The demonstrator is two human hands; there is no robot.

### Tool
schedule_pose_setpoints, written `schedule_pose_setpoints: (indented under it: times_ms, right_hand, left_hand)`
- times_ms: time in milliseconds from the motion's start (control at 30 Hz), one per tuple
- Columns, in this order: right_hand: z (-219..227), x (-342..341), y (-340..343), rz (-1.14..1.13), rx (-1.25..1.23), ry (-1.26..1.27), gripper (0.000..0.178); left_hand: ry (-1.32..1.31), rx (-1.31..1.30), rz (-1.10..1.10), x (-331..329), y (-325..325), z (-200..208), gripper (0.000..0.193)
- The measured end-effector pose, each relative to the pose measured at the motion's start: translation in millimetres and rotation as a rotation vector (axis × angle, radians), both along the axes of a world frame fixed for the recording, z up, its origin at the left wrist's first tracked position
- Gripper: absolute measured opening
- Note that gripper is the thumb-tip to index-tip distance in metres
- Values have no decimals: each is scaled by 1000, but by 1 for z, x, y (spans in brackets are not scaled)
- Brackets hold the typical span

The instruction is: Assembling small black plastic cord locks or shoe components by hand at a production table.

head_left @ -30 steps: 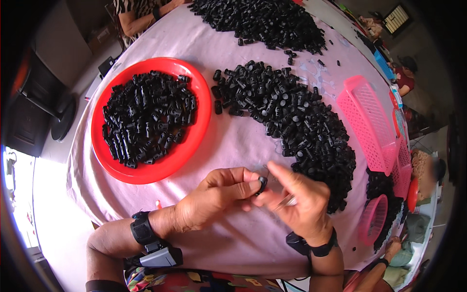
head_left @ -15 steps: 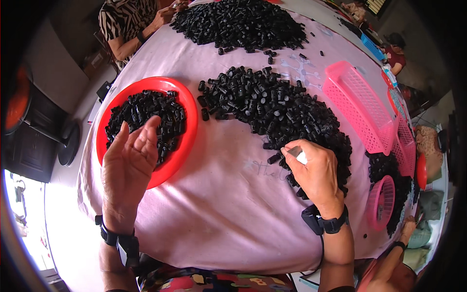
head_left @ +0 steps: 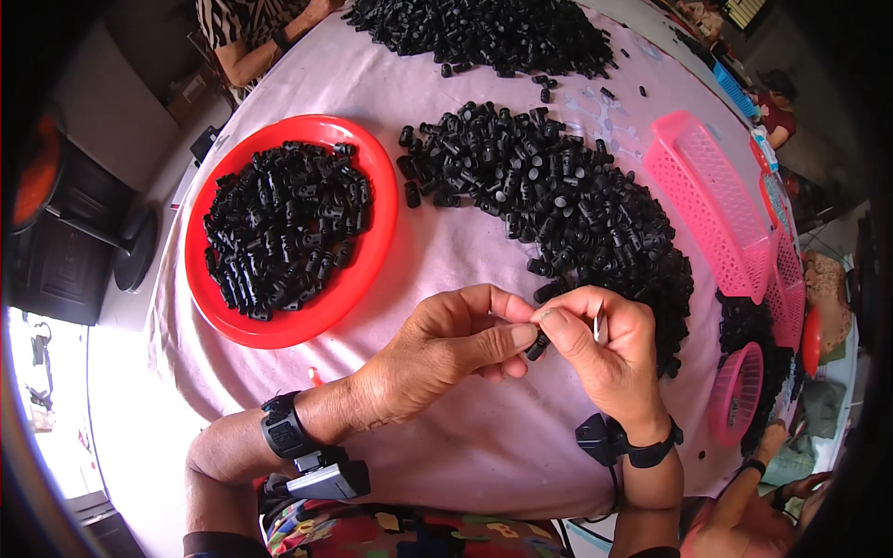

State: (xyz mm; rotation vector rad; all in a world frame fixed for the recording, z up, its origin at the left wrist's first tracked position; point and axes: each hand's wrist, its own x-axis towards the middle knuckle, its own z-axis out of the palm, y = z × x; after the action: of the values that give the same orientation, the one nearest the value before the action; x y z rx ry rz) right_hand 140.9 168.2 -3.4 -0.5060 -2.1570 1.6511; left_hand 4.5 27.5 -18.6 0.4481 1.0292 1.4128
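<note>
- Held a small black part (head_left: 537, 348) in the left hand (head_left: 446, 349), pinched between thumb and bent forefinger, in front of the body and above the pink cloth (head_left: 437, 265).
- Met the left fingertips with those of the right hand (head_left: 609, 358), thumb and forefinger drawn together right beside the part.
- Could not tell whether the right fingertips gripped the part or merely touched it.
- Showed a thin pale strip (head_left: 600, 325) among the curled right fingers; could not make out its kind, nor whether clamped there.
- Appeared, by judgement, to be in the middle of close two-handed finger work on one part.
- Called, by the same judgement, for a steady left pinch and small, careful right-hand movements, with the strip clear of the left thumb.
- Had a near heap of black parts (head_left: 595, 214) just beyond the right hand, a red bowl (head_left: 383, 232) filled with similar parts farther left, and a long pink basket (head_left: 698, 191) to the right of the heap.
</note>
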Motion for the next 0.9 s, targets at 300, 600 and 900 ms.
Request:
schedule_pose_setpoints:
  times_ms: [300,600,900]
  right_hand:
    - [-4,-6,-6,97,-111,-37,14]
    - [-6,-5,-5,109,-69,-12,15]
    - [-1,-2,-5,129,51,-8,19]
  left_hand:
    - [-475,-7,-30,-11,-9,-27,23]
    - [-440,-81,-71,-13,-10,-26,25]
    - [-484,-21,-90,-13,-11,-27,21]
